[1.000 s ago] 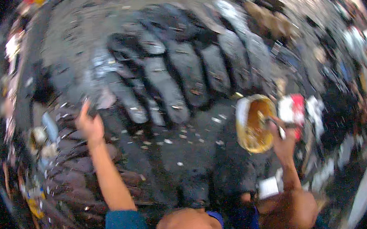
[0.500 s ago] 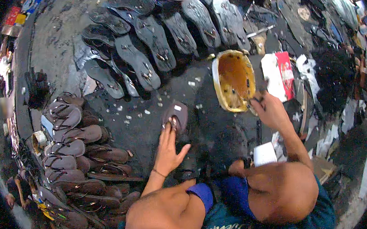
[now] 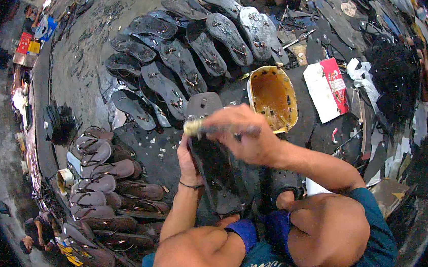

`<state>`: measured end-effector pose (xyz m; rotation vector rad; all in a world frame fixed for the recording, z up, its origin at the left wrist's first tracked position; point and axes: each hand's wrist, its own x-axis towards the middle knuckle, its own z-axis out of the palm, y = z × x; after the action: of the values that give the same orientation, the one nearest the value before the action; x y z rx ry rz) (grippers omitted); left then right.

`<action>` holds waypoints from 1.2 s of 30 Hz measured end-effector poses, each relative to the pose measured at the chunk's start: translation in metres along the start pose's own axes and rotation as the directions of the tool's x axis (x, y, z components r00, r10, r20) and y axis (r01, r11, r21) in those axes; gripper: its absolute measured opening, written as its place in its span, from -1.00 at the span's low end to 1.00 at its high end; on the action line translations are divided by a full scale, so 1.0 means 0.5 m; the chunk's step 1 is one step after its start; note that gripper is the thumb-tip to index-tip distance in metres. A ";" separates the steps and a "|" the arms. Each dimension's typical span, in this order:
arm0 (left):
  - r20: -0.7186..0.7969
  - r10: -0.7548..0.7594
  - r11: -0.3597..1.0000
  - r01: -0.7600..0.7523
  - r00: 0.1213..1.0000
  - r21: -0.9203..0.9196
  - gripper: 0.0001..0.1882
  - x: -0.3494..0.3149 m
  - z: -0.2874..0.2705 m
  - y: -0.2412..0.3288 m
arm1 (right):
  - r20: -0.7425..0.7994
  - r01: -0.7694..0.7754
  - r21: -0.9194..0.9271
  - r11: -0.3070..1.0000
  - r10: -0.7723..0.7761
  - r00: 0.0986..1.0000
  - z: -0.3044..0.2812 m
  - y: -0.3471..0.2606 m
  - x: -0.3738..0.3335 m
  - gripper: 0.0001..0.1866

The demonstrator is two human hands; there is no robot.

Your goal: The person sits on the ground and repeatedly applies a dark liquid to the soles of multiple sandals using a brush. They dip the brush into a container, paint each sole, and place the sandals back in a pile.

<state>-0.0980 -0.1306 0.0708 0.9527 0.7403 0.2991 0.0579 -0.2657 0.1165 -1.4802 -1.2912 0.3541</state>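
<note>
My left hand (image 3: pixel 188 163) is wrapped round the left edge of a dark sandal sole (image 3: pixel 211 170), which stretches in front of my knees; some fingers are hidden behind it. Small square marks show near the sole's far end. My right hand (image 3: pixel 247 135) grips the handle of a brush (image 3: pixel 193 128) and holds it crosswise over the sole. Its pale yellow bristles are by the sole's left edge; whether they touch it, I cannot tell. Just beyond my right hand stands a yellowish tub (image 3: pixel 292 102) with amber, glue-like liquid inside.
Several dark soles with straps (image 3: pixel 179 60) lie in rows ahead. Brown sandals (image 3: pixel 99 184) are piled at the left. Right of the tub lies a white and red card (image 3: pixel 325 90), with scraps beyond it. A white block (image 3: pixel 316 187) sits by my right knee.
My right hand has moved left from the tub with the brush. My left hand, earlier flat on a brown sandal, now holds a dark sole raised. The view has shifted slightly.
</note>
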 end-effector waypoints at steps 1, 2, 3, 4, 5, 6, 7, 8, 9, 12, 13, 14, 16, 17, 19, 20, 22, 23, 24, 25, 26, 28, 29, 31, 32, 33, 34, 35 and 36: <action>0.006 0.034 0.999 -0.034 0.999 0.013 -0.48 -0.007 -0.002 0.008 | 0.083 0.019 0.015 1.000 -0.020 0.996 0.019 -0.023 -0.034 -0.60; 0.022 -0.003 0.994 0.005 1.000 -0.109 -0.47 -0.019 -0.001 -0.006 | 0.170 0.019 0.026 0.999 -0.023 0.985 0.026 -0.039 -0.052 -0.60; 0.041 -0.025 0.974 0.034 0.999 -0.226 -0.47 -0.022 -0.001 -0.013 | 0.107 0.041 0.036 0.999 -0.045 0.993 0.027 -0.040 -0.056 -0.62; 0.041 -0.076 0.975 0.083 0.996 -0.206 -0.44 -0.018 0.000 -0.016 | 0.018 -0.001 0.019 1.000 0.000 1.000 0.029 0.006 -0.021 -0.68; 0.032 -0.148 0.968 0.151 0.989 -0.199 -0.41 -0.030 0.017 -0.011 | -0.102 -0.114 -0.045 0.992 0.109 0.989 0.001 0.033 0.029 -0.70; 0.019 -0.219 0.957 0.219 0.975 -0.191 -0.38 -0.044 0.034 -0.008 | -0.231 -0.215 -0.100 0.971 0.187 0.955 -0.029 0.048 0.064 -0.72; 0.168 -0.117 0.914 0.173 0.979 -0.367 -0.34 -0.054 0.013 -0.021 | -0.236 -0.289 -0.025 0.957 0.276 0.932 -0.036 0.044 0.055 -0.74; 0.291 0.028 0.836 0.137 0.956 -0.531 -0.30 -0.052 0.004 -0.014 | -0.238 -0.343 0.051 0.938 0.346 0.908 -0.055 0.043 0.052 -0.76; 0.293 0.054 0.884 0.091 0.955 -0.458 -0.27 -0.042 -0.001 -0.006 | -0.232 -0.393 0.127 0.910 0.413 0.881 -0.064 0.043 0.054 -0.77; 0.295 0.063 0.916 0.062 0.954 -0.396 -0.20 -0.020 -0.005 -0.011 | -0.260 -0.112 -0.122 0.986 0.077 0.963 -0.003 0.014 0.008 -0.69; 0.276 0.041 0.875 0.100 0.960 -0.475 -0.20 -0.018 -0.023 -0.022 | -0.146 -0.121 -0.005 0.993 0.119 0.982 0.009 -0.011 -0.020 -0.66; 0.255 0.028 0.822 0.123 0.966 -0.556 -0.19 -0.019 -0.027 -0.029 | -0.020 -0.132 0.110 0.985 0.135 0.991 0.009 -0.044 -0.044 -0.63; 0.206 -0.009 0.913 0.092 0.979 -0.398 -0.20 -0.017 -0.029 -0.038 | 0.048 0.029 0.081 0.996 -0.032 0.998 0.020 -0.056 -0.041 -0.70; 0.075 -0.090 0.966 0.106 0.993 -0.236 -0.20 -0.030 -0.030 -0.043 | -0.024 -0.025 -0.081 0.996 0.024 0.999 0.007 -0.042 -0.001 -0.73; 0.058 -0.110 0.961 0.121 0.992 -0.249 -0.22 -0.029 -0.012 -0.067 | -0.260 -0.166 -0.174 0.971 0.117 0.958 -0.016 0.047 0.060 -0.81; 0.167 -0.059 0.938 0.112 0.984 -0.328 -0.23 -0.031 -0.004 -0.058 | -0.278 -0.272 -0.082 0.959 0.241 0.930 -0.042 0.092 0.071 -0.81; 0.341 0.087 0.878 0.089 0.936 -0.470 -0.25 -0.036 0.000 -0.010 | -0.237 -0.454 0.133 0.881 0.473 0.849 -0.058 0.082 0.056 -0.78; 0.261 -0.028 0.863 0.155 0.965 -0.480 -0.26 -0.031 -0.022 -0.026 | -0.221 -0.340 0.210 0.917 0.383 0.897 -0.044 0.057 0.048 -0.77; 0.257 -0.005 0.871 0.131 0.966 -0.474 -0.26 -0.027 -0.030 -0.037 | -0.223 -0.221 0.282 0.934 0.288 0.931 -0.037 0.031 0.045 -0.76; 0.253 0.018 0.878 0.106 0.967 -0.467 -0.25 -0.024 -0.037 -0.046 | -0.179 -0.208 0.217 0.954 0.248 0.952 -0.037 0.038 0.046 -0.74; 0.251 0.047 0.891 0.073 0.967 -0.448 -0.24 -0.029 -0.045 -0.032 | -0.191 -0.233 0.225 0.946 0.277 0.942 -0.039 0.048 0.055 -0.74; 0.194 0.022 0.928 0.052 0.981 -0.368 -0.24 0.000 -0.036 -0.028 | -0.232 -0.312 0.175 0.934 0.348 0.909 -0.064 0.094 0.062 -0.74; 0.144 0.011 0.952 0.033 0.990 -0.303 -0.24 0.003 -0.042 -0.027 | -0.205 -0.114 -0.057 0.992 0.100 0.974 -0.053 0.074 0.055 -0.68; 0.141 0.026 0.911 0.034 0.990 -0.411 -0.22 -0.002 -0.087 -0.013 | -0.045 -0.097 0.056 0.994 0.100 0.994 0.031 0.008 0.006 -0.64; 0.209 0.056 0.809 0.079 0.976 -0.582 -0.21 0.019 -0.110 -0.027 | 0.097 -0.147 0.129 0.981 0.135 0.986 0.055 -0.003 -0.038 -0.69; 0.199 0.110 0.771 0.043 0.974 -0.636 -0.21 0.029 -0.133 -0.042 | 0.230 -0.269 0.340 0.901 0.197 0.953 0.070 -0.018 -0.079 -0.78; 0.211 0.101 0.783 0.053 0.972 -0.620 -0.22 0.032 -0.154 -0.050 | 0.326 -0.224 0.176 0.959 0.158 0.932 0.065 -0.040 -0.102 -0.82; -0.005 -0.048 0.888 0.040 0.999 -0.458 -0.22 0.028 -0.140 -0.066 | 0.295 -0.172 0.154 0.973 0.121 0.948 0.058 -0.014 -0.122 -0.82; -0.005 -0.130 0.866 0.112 0.991 -0.487 -0.26 0.002 -0.157 -0.080 | 0.273 -0.113 0.134 0.984 0.073 0.959 0.047 0.008 -0.125 -0.81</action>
<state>-0.1546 -0.1032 0.0092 0.4190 0.7097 0.3722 0.0188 -0.3053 0.0790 -1.4033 -1.3757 0.7184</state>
